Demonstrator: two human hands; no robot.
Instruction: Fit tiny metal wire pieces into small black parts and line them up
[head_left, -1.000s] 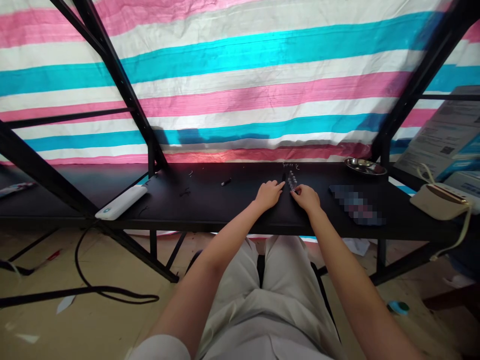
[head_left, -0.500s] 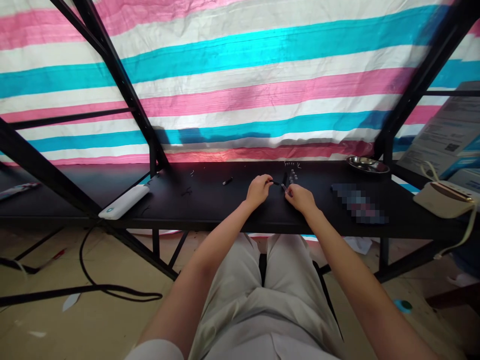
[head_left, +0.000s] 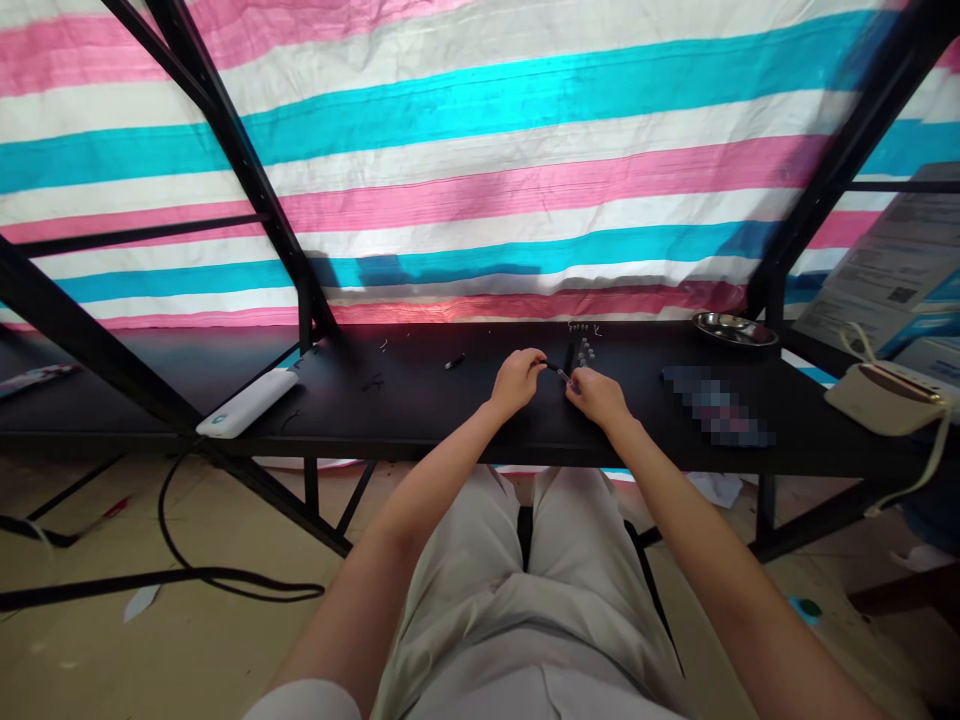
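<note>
My left hand [head_left: 517, 380] is closed, pinching a thin black pen-like tube [head_left: 552, 366] that points to the right. Facing it, my right hand [head_left: 598, 396] pinches a small clear-and-silver piece [head_left: 564, 376]. The tube's end and this piece meet between my fingertips; whether one sits inside the other I cannot tell. Just beyond the hands a black stick [head_left: 570, 357] lies on the black table [head_left: 420, 410]. Beside the stick is a cluster of small clear pieces [head_left: 586, 352]. Further back run several tiny whitish bits [head_left: 581, 328].
A short dark cylinder with a pale end [head_left: 455, 361] lies left of my hands. Right are a shiny metal dish [head_left: 735, 329], a blurred-out item [head_left: 716, 407] and a beige bag [head_left: 885, 398]. A white oblong device [head_left: 249, 403] lies by the left frame post.
My right hand has shifted slightly left, bringing the clear-and-silver piece against the end of the black tube. The left hand stays nearly still.
</note>
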